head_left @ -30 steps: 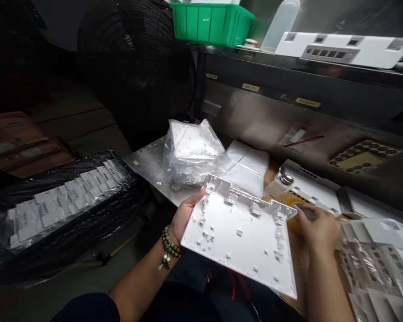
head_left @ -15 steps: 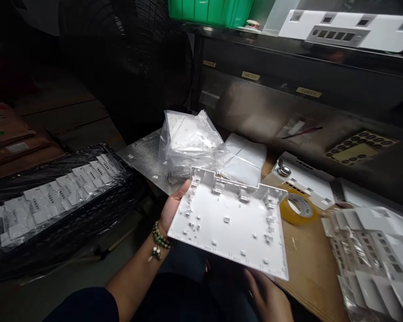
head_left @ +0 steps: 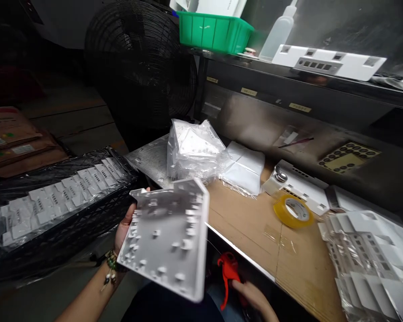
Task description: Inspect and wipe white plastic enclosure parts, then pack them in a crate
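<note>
Now | left hand (head_left: 123, 227) grip: clasping one white panel (head_left: 164, 243) | right hand (head_left: 250, 295) grip: around one red tool (head_left: 229, 267) | one tape roll (head_left: 282, 213)

Fan: large, round, dark wire guard (head_left: 141, 58), standing behind the far end of the bench.
Bench: metal top (head_left: 151, 162) bare at the far end, brown cardboard (head_left: 242, 214) covering the nearer part.
Shelf: dark, glossy edge (head_left: 275, 68), raised above the bench on a dark upright (head_left: 200, 87).
Back panel: metal (head_left: 248, 114), dull sheen, small yellow labels (head_left: 249, 91) above.
Floor: grey (head_left: 90, 142), crossed by dark lines, stacked brown sacks (head_left: 20, 143) at left.
Light: bright over bench, deep shadow at left.
</note>
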